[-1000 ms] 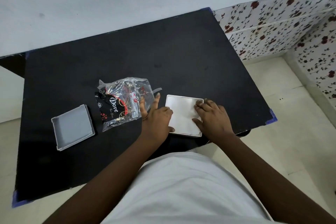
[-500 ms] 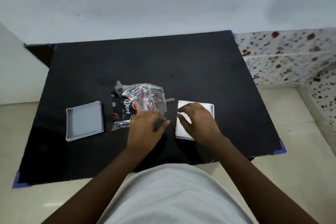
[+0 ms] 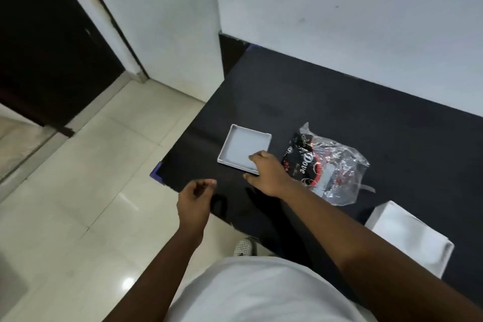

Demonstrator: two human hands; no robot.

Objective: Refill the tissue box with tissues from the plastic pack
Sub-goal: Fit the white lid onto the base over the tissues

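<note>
A shallow grey box tray (image 3: 241, 148) lies open side up near the left end of the black table (image 3: 326, 102). My right hand (image 3: 269, 175) reaches across and pinches the tray's near right corner, fingers on the inside, thumb at the outer edge. My left hand (image 3: 196, 197) hovers over the table's near edge with loosely curled fingers and nothing in it. The crumpled clear plastic pack (image 3: 329, 165) with black and red print lies right of the tray. The white box part (image 3: 409, 238) with white tissue showing sits at the near right.
The table's left edge drops to a pale tiled floor (image 3: 78, 191). A white wall column (image 3: 170, 21) and a dark doorway (image 3: 39, 34) stand to the left. A white wall runs behind the table. A white shoe (image 3: 243, 247) shows below the table edge.
The view has swung left. My right hand left the white box and crossed over to the grey tray's corner. My left hand came off the plastic pack and now hovers at the table edge.
</note>
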